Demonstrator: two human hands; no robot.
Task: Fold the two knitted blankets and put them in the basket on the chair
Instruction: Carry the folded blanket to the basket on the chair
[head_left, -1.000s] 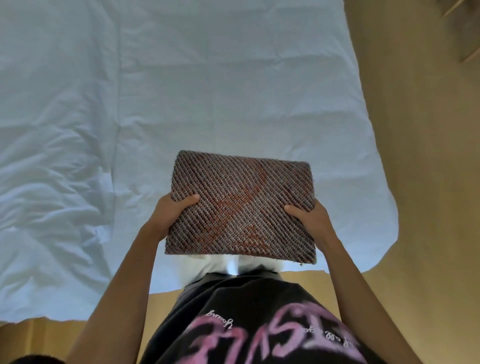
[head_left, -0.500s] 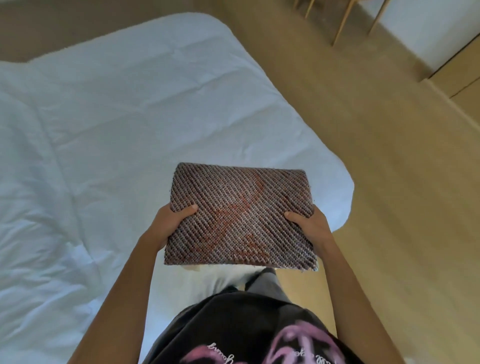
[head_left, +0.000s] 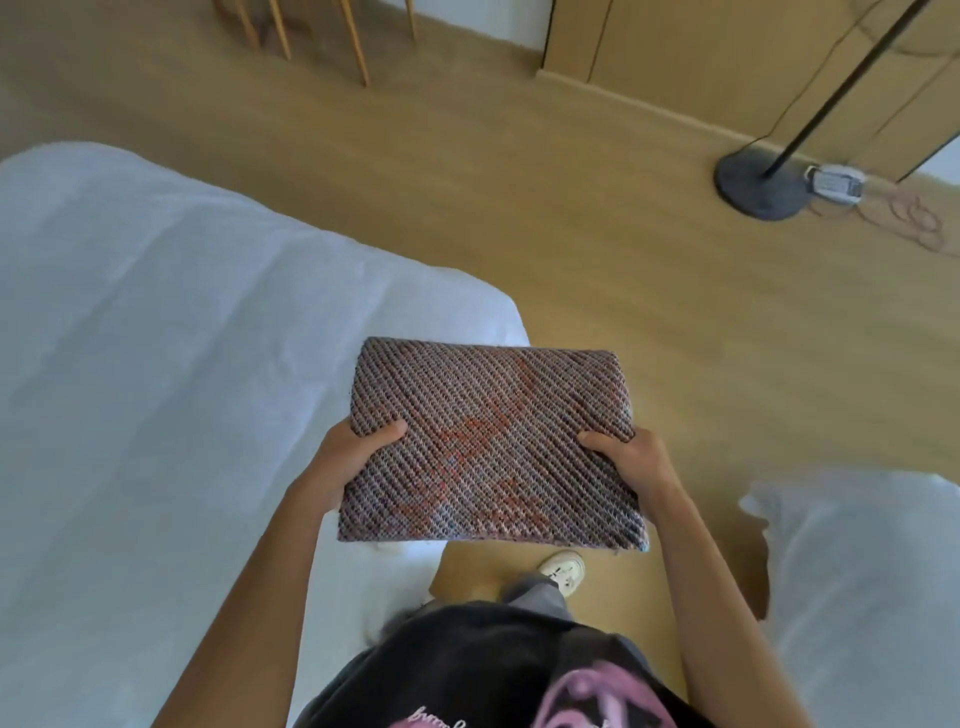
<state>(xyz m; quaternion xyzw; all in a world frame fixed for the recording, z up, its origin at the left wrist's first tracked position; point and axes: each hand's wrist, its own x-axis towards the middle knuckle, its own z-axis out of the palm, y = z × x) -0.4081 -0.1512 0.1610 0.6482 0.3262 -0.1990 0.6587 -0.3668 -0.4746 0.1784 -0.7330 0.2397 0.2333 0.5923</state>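
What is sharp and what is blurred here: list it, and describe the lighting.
Head view: the folded blanket, the left hand and the right hand are fairly sharp. Head view: the bed and the shoe look smeared, probably by motion. Head view: the light is soft and even, with no glare on the floor.

Pale wooden floor (head_left: 519, 218), white bed (head_left: 156, 389) at left, black lamp base (head_left: 753, 187) near wooden cabinets (head_left: 675, 47).

nothing legible. black t-shirt (head_left: 467, 670) carries pink lettering and small white script, upside down, cropped, unreadable.
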